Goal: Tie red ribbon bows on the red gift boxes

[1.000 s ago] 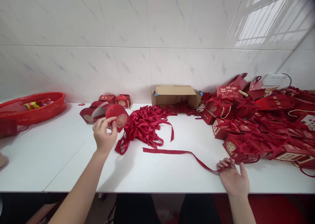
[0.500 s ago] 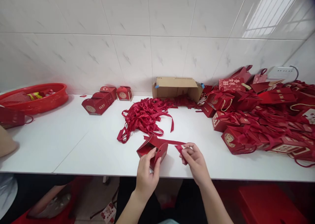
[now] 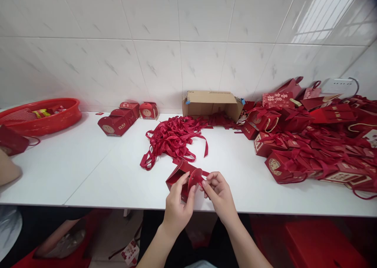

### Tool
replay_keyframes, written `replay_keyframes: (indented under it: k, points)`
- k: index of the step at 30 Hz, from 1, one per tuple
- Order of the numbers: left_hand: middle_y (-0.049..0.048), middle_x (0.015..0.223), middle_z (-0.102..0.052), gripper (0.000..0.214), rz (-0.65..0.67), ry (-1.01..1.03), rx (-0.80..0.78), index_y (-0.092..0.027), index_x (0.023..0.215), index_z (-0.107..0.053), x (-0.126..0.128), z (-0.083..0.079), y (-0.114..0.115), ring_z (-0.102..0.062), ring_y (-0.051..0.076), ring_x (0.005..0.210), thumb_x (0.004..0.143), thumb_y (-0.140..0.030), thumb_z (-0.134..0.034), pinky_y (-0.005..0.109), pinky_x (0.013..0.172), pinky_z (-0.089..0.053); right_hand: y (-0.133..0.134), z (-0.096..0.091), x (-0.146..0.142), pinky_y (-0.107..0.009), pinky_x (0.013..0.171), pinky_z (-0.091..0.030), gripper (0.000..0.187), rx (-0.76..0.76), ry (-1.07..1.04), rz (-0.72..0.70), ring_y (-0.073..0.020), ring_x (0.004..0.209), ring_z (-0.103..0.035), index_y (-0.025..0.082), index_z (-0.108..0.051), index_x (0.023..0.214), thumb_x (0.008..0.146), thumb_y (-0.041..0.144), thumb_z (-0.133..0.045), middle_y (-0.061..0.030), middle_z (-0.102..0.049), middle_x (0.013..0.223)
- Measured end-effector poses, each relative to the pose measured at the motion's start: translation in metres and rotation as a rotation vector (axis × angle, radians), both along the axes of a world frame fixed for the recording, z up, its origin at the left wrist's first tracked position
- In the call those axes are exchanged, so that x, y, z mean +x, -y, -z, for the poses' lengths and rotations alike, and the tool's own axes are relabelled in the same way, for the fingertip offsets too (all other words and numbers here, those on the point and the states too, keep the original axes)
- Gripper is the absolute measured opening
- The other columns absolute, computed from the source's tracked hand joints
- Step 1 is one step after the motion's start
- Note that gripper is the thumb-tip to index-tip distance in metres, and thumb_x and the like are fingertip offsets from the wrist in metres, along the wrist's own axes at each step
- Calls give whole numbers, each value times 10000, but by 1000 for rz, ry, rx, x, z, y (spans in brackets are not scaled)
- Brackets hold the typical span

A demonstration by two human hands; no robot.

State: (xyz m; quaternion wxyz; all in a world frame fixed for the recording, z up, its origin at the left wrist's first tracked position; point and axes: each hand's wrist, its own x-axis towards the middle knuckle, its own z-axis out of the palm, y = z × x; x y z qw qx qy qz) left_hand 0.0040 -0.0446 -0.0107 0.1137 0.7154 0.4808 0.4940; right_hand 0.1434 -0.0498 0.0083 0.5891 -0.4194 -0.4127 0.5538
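1. A red basket (image 3: 60, 123) sits by the left end of the table (image 3: 100, 177), towards its back edge
2. Right of it, a group of folded boxes (image 3: 118, 123) stands near the back edge, well apart from both hands
3. A heap of ribbons (image 3: 173, 138) lies between the middle of the back edge and the work at the front edge
4. The left hand (image 3: 176, 207) is over the front edge, thumb and fingertips drawn close together, pinching the upright flap of a red box from its left and near sides
5. The red box (image 3: 174, 177) rests near the middle of the front edge, its mouth turned left; its flap (image 3: 194, 177) stands between the two hands — just left of the right fingertips
6. A loose ribbon (image 3: 205, 174) meets the flap's right face; its long axis runs from the right fingers back and left behind the flap; whether its tip enters a hole there, I cannot tell
7. The right hand (image 3: 220, 196), the nearer one to the ribbon, pinches it narrowly between thumb and fingers; these are at the flap — touching or just beside it, I cannot tell which
8. A pile of boxes (image 3: 309, 154) fills the table's right end, well apart from the right hand
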Motion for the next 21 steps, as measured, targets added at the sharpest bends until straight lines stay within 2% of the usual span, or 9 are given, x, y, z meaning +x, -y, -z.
replay_keyframes:
  k: [11,17,21]
  points:
    - [87,1126,-652,389,50,43,-51,-211,1216,-515,-2,-1,1,-633,221,1022,829,-198,-553,336,848,-545,-3,-3,-8,-226,551,-433,268,15,48,-14,-104,589,-546,222,-454,861,787,400,-640,38,-584,671]
    - [85,1112,-654,374,51,47,-66,-226,1200,-516,-3,-3,1,-636,220,1013,828,-203,-551,338,834,-555,-4,-4,-8,-257,570,-444,256,20,189,42,-124,564,-559,206,-514,936,791,378,-637,35,-576,606]
    - [88,1112,-654,369,59,43,-75,-226,1194,-516,-3,-4,1,-635,220,1013,827,-201,-552,345,839,-555,-6,-3,-9,-271,587,-455,237,11,215,58,-136,570,-582,204,-527,888,784,384,-640,28,-584,602]
